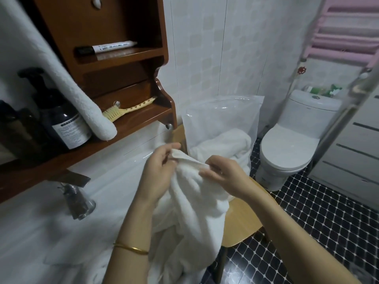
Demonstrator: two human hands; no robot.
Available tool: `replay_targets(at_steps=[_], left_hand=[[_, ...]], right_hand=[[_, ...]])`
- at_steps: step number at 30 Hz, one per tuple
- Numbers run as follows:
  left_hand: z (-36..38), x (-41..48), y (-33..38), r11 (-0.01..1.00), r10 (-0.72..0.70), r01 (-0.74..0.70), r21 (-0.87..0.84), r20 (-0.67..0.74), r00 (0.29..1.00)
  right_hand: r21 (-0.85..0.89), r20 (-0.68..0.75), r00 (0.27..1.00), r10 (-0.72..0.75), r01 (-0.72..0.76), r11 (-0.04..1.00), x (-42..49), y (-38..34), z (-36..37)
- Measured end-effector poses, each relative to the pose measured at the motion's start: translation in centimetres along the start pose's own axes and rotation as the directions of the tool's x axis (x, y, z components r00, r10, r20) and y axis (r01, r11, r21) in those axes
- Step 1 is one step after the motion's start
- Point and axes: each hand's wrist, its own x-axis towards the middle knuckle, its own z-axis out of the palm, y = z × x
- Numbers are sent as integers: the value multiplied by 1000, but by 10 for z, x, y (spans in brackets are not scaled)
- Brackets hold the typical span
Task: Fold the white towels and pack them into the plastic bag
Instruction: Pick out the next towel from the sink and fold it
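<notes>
Our left hand (158,171) and right hand (223,173) each pinch the top hem of a towel (194,201), which hangs over a chair (240,226). Behind it stands a bag (221,115), upright, a second towel (227,142) inside.

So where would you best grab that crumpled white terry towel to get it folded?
By the flat hemmed edge of the white terry towel, coming from above, one pinch toward each end. The cloth hangs bunched below that edge, so only the hem gives a straight line to fold from. The left hand and right hand pinch it there, close together; wider apart would probably serve better.
</notes>
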Motion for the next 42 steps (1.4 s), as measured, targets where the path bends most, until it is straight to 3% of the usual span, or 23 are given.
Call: replay_targets(at_steps=[7,14,21,26,28,29,31,33,38,40,42], left_hand=[[-22,33,34,992,111,-81,100,-332,937],[-29,31,36,993,88,-47,109,-411,907],[-28,29,40,993,93,-53,102,-440,893],[-32,32,38,995,94,-70,67,-487,868],[-30,32,38,994,106,-77,80,-477,872],[-29,33,38,993,113,-82,86,-473,874],[-30,34,38,992,118,-85,91,-473,873],[-32,37,39,993,108,-71,95,-475,873],[-38,53,52,998,60,-40,53,-458,887],[-39,64,64,998,54,-35,53,-422,905],[-37,73,80,995,82,-55,82,-376,923]], right_hand=[[-438,48,993,110,-78,896,-17,40,-5],[-403,-170,978,122,-182,897,-26,54,-4],[-512,-289,948,136,-274,814,-27,54,6],[-234,-257,874,412,-470,851,-31,62,8],[19,-193,849,492,-498,867,-28,64,9],[221,-154,815,559,-523,823,-27,64,6],[595,-26,731,682,-536,599,-25,61,2],[761,49,715,697,-479,438,-21,59,-2],[790,87,790,607,-426,441,-11,46,-23],[647,167,823,543,-507,569,-11,39,-34],[372,217,824,523,-565,736,-11,32,-46]])
